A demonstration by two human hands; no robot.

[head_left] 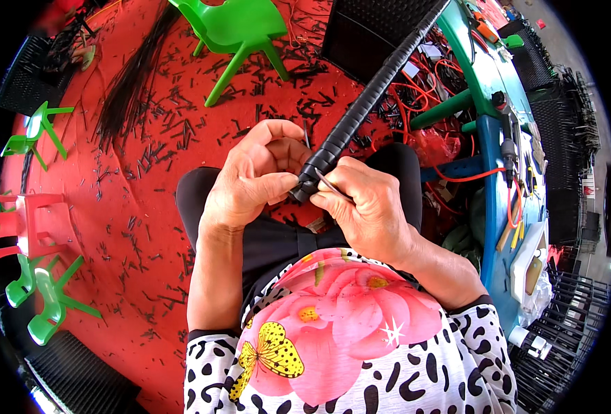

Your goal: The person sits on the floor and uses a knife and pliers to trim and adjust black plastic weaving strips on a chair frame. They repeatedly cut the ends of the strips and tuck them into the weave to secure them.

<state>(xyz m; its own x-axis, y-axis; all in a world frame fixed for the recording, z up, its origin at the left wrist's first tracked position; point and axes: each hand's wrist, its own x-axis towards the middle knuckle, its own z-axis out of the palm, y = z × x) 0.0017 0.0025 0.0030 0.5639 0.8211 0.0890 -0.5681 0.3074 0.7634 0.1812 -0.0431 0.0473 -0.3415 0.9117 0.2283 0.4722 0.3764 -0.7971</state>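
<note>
A long bar (pixel 367 103) wound in flat black strip slants down from the upper right and ends between my hands. My left hand (pixel 254 172) is curled at its lower end, the thumb pressing against the windings. A thin, pointed sliver (pixel 306 134) shows by the left index fingertip; its kind is unclear. On the other side, my right hand (pixel 367 203) pinches a loose dark strip (pixel 334 186) that comes off the end of the bar. The right fingers are closed, the thumb against the index finger. The left fingertips are partly hidden behind the bar.
Black scraps litter the red floor (pixel 133 276). A bundle of long black strips (pixel 136 79) lies at upper left, near a green chair (pixel 240 27). A pink stool (pixel 26 224) stands left. At right, a blue-green bench (pixel 492 152) holds tools; red cables (pixel 416 96) tangle nearby.
</note>
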